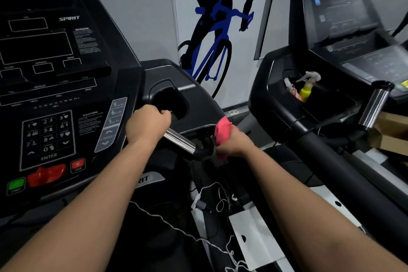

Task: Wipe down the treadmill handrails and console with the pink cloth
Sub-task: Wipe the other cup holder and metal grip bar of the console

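**A:** Where is the pink cloth (pixel 221 132)?

**B:** Just off centre, toward 4 o'clock. It is bunched in the right hand (pixel 235 142), whose fingers are clenched round it. The cloth touches the black bend (pixel 203 151) at the lower end of the chrome handgrip (pixel 180 140).

**A:** And the left hand (pixel 148 125)?

**B:** At 9 o'clock from centre, knuckles up and curled round the upper end of that same handgrip. The cup pocket (pixel 170 104) sits just at its 12 o'clock.

**A:** The treadmill console (pixel 55 73)?

**B:** It fills the 9 to 10 o'clock side, with dark display panels and a number keypad. A red stop button (pixel 77 165) is at 8 o'clock.

**A:** Anything else?

**B:** A second treadmill (pixel 284 106) stands at 2 to 3 o'clock. A spray bottle (pixel 306 86) with yellow liquid leans in its tray. White cables (pixel 220 201) lie tangled at 6 o'clock, between the two machines.
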Demonstrator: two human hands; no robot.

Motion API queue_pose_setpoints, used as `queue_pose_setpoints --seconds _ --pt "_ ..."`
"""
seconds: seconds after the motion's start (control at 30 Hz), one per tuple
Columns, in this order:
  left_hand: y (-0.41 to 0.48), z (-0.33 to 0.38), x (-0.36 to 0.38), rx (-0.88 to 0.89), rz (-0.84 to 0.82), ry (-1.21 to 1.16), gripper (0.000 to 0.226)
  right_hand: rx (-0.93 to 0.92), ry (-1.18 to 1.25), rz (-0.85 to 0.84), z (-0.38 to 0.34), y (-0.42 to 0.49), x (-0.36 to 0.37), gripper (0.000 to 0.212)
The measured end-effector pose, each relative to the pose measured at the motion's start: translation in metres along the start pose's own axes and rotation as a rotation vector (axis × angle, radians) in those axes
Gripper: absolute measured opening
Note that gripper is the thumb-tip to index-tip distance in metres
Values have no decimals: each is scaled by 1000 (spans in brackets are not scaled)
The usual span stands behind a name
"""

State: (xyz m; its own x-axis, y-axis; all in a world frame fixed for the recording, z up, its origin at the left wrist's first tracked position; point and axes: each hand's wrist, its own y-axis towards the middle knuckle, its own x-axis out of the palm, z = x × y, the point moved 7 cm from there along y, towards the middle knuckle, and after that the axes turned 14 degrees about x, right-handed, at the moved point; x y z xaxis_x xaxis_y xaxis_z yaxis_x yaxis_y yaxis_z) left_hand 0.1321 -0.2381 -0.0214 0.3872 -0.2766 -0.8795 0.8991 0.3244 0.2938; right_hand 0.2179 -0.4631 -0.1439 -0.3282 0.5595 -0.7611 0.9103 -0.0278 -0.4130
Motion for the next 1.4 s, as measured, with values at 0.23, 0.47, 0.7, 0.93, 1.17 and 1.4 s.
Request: queue_pose_setpoints --seconds 0.23,0.47,0.7,0.93,1.17,1.4 --pt "1 0 2 -15 40 42 44 184 516 -540 48 22 17 51" --pt "4 1 1 -64 45 96 43 -20 73 -284 19 17 14 66" --pt "1 1 -1 -61 50 77 44 25 -496 224 2 -16 40 67" --pt "-2 6 -1 -63 36 89 40 -108 2 -192 19 5 6 101" --pt "1 3 1 -99 52 84 42 104 255 -689 45 11 12 64" --pt "0 1 1 -112 53 77 41 190 -278 6 11 -16 12 68"
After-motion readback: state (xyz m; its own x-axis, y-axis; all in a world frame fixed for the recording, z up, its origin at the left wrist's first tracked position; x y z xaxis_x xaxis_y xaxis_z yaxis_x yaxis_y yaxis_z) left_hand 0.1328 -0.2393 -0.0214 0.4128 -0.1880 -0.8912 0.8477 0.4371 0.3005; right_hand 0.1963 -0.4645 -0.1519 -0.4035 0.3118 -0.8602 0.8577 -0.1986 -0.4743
